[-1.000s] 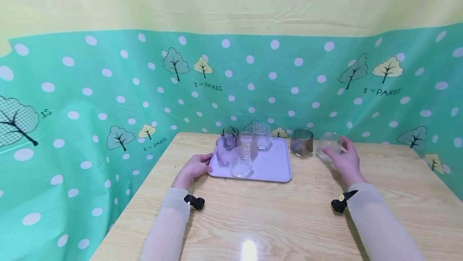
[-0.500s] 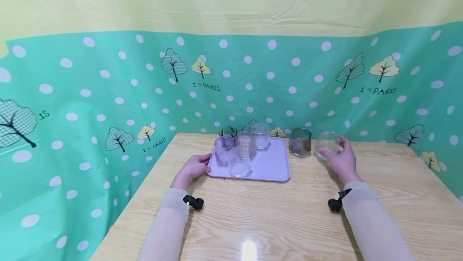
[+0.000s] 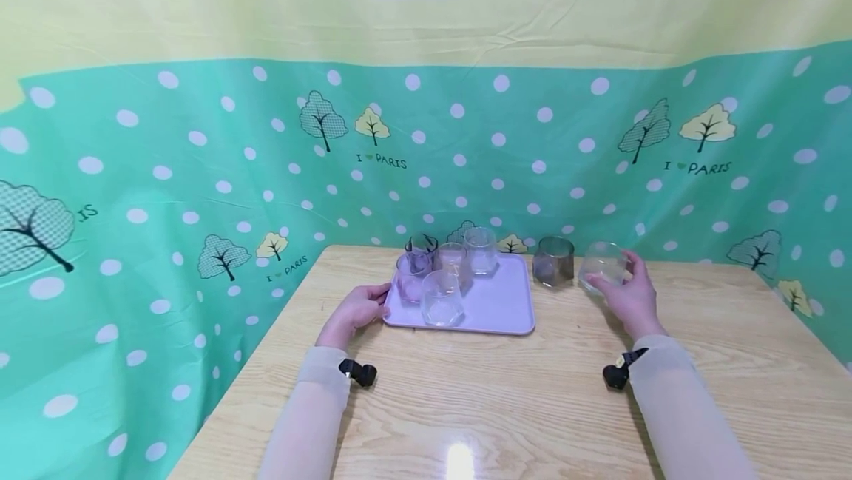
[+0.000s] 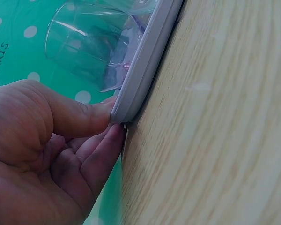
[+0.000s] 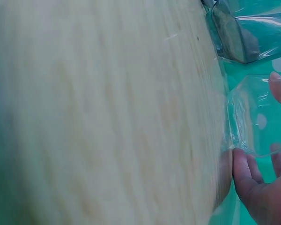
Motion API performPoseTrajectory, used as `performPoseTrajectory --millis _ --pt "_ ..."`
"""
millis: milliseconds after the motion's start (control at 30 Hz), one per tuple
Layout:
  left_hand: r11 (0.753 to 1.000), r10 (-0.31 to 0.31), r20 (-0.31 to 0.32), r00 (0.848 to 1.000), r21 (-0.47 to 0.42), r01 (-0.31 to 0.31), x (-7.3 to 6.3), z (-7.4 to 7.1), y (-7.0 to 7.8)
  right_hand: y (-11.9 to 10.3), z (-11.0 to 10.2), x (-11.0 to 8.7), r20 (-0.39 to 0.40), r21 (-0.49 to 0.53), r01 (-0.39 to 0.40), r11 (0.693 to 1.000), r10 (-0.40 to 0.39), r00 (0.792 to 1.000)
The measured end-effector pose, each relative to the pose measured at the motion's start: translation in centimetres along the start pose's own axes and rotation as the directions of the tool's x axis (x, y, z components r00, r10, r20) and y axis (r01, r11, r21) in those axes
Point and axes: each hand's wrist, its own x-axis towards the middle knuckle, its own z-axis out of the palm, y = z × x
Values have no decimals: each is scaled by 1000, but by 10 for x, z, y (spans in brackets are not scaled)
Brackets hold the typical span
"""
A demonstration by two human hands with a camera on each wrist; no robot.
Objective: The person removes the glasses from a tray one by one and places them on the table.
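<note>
In the head view my left hand [image 3: 358,308] pinches the left edge of a lilac tray [image 3: 499,306]. The left wrist view has the thumb on the tray rim [image 4: 140,70] and fingertips at its underside. Several glasses stand on the tray's left half, among them a clear glass [image 3: 441,306] in front and a purple-tinted glass [image 3: 409,286]. On the table to the right, my right hand [image 3: 631,299] holds another clear glass [image 3: 602,262] between thumb and fingers. That held glass [image 5: 257,117] appears upright with its base at the table surface.
A smoky grey glass [image 3: 554,262] stands on the wooden table [image 3: 506,406] between the tray and the right hand's glass. Behind the table hangs a green and yellow patterned cloth [image 3: 466,132]. The tray's right half is bare.
Both hands keep their holds, and the tray and glasses stay in place. The right forearm has shifted slightly left; the head view has moved a little.
</note>
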Motion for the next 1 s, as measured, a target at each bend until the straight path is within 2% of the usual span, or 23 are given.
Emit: performPoseTrajectory --millis 400,600,700,833,900,1000 --pt "1000 -12 -4 1000 -17 12 -5 0 -6 2 7 -3 27 -3 -28 1000 29 999" --pt "1000 -14 -12 1000 0 14 -6 -1 -7 0 10 -8 24 70 -83 994 82 996" --pt "1000 -8 -15 1000 22 9 -5 0 -5 -6 12 -13 -5 153 -149 977 152 988" --pt "1000 -7 -16 1000 26 7 -2 1 -2 -22 20 -22 -98 313 -227 922 269 958" --pt "1000 -9 -16 1000 19 10 0 1 0 -33 26 -28 -157 388 -220 895 300 941" --pt "1000 -16 -20 1000 18 17 0 -1 2 -51 41 -36 -250 451 -138 882 273 929"
